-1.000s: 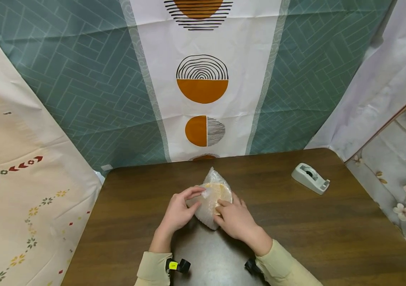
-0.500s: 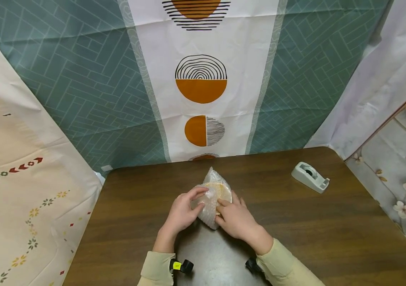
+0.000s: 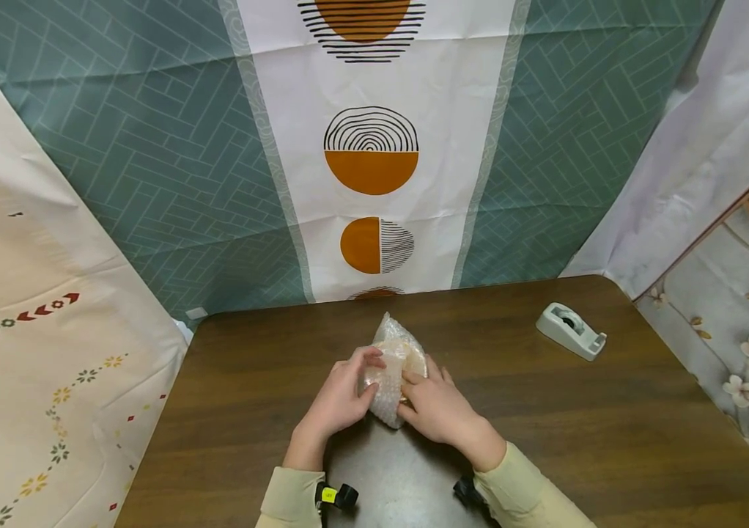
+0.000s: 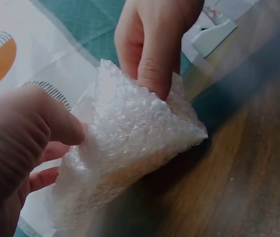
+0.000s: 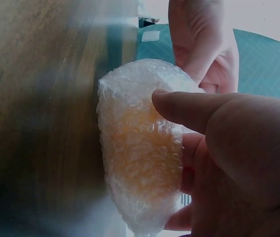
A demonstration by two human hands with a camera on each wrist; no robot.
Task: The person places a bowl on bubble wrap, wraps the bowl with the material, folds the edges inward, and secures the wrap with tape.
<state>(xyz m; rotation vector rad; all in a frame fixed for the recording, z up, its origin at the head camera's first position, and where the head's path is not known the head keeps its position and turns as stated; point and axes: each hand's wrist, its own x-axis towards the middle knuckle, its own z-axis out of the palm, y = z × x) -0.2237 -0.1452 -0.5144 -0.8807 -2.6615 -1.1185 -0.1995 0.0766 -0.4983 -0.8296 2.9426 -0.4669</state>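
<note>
Between both hands, over the front middle of the table, is a sheet of bubble wrap (image 3: 384, 389) folded partly over a round, pale yellow-and-white object (image 3: 415, 361). My left hand (image 3: 340, 392) pinches the folded flap at the left between thumb and fingers. From the right, my right hand (image 3: 443, 409) grips the bundle; in the right wrist view its thumb (image 5: 179, 106) presses on the wrap and its fingers (image 5: 191, 153) lie behind. An orange-yellow tint shows through the bubble wrap (image 5: 142, 153) there. Most of the round object is hidden under the wrap.
A white tape dispenser (image 3: 571, 330) stands at the back right of the brown wooden table (image 3: 249, 411). Behind the table hangs a green and white patterned cloth (image 3: 374, 88). More patterned sheets hang at the left and right sides.
My left hand has shifted slightly right, drawing the bubble wrap flap further over the round object, so less of it shows. The right hand stays about where it was.
</note>
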